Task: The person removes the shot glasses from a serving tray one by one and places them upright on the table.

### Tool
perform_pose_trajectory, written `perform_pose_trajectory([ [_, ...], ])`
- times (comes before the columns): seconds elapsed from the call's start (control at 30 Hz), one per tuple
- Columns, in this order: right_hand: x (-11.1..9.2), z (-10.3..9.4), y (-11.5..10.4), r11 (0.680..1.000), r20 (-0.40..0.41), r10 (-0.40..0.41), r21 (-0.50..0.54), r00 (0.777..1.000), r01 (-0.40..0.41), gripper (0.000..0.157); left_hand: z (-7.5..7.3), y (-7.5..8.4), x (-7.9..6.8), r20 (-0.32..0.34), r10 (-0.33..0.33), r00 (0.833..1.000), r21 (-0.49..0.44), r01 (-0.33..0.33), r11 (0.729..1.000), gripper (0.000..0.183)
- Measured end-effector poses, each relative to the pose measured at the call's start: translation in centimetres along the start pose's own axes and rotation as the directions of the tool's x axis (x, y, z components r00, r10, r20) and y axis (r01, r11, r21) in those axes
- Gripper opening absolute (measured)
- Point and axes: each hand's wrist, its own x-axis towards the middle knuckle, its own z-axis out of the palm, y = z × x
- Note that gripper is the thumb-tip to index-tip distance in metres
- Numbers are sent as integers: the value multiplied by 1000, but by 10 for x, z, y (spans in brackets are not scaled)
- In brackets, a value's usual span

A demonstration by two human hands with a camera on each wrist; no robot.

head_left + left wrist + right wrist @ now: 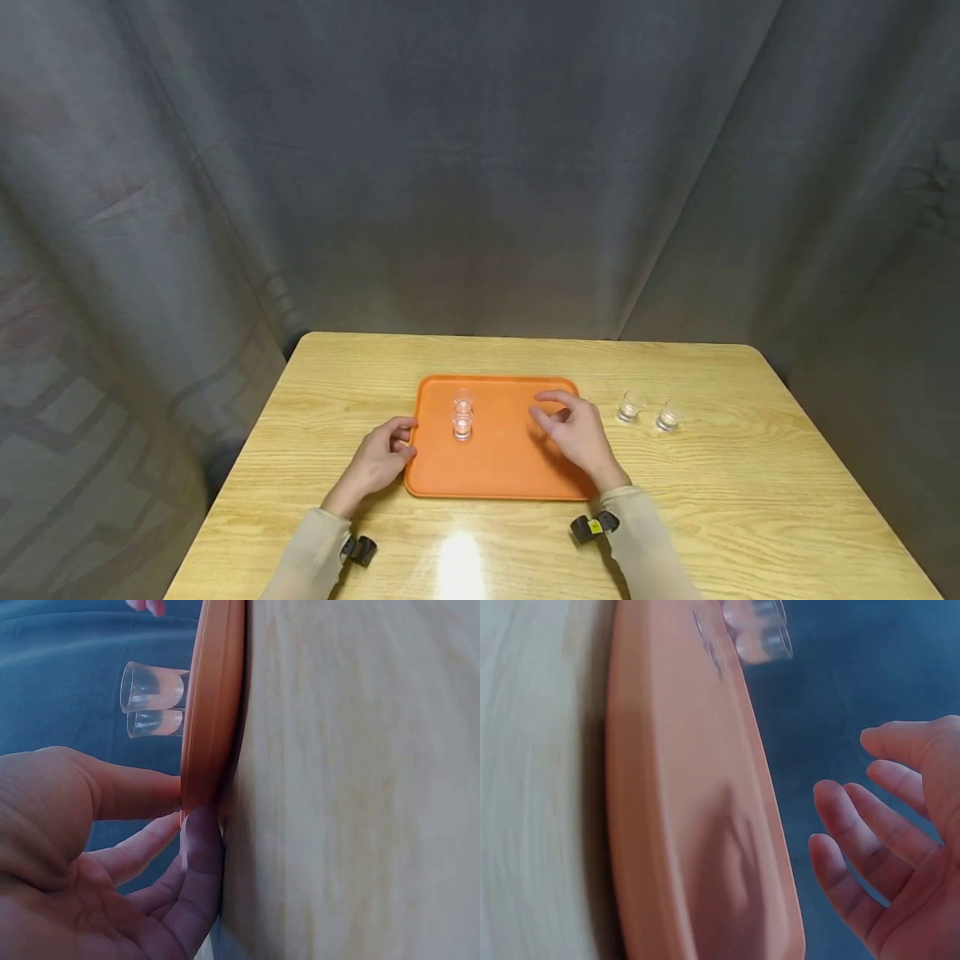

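An orange tray [498, 462] lies on the wooden table. At its left edge my left hand [380, 460] pinches the rim, thumb [139, 791] on the upper side and fingers against the outer side, as the left wrist view shows. Two small clear shot glasses, a nearer one [462, 429] and a farther one [463, 401], stand upright one behind the other on the tray's left part. Over the right part of the tray hovers my right hand [581, 435], fingers spread and loosely bent, holding nothing. Its shadow falls on the tray in the right wrist view.
Two more clear shot glasses, one [628, 408] nearer the tray and one [667, 417] farther right, stand on the table [750, 483]. A dark grey curtain [465, 183] hangs behind the table and along both sides.
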Motion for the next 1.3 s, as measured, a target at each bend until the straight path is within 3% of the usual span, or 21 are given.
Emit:
perform_pose_trajectory([
  [0.43,-3,37,-25,998,107,-56,21,993,54,33,0,3,-1,4,-8,1000,3,8,1000,42],
  [0.7,-6,56,-36,994,183,-106,37,977,101,36,0,3,-1,1,-7,1000,4,7,1000,42],
  [0.93,-6,69,-43,988,190,-155,14,970,155,33,0,3,-1,-1,0,1000,5,0,1000,42],
  [1.3,-6,80,-40,985,176,-166,-19,970,172,28,0,1,0,4,-4,1000,0,4,1000,42],
])
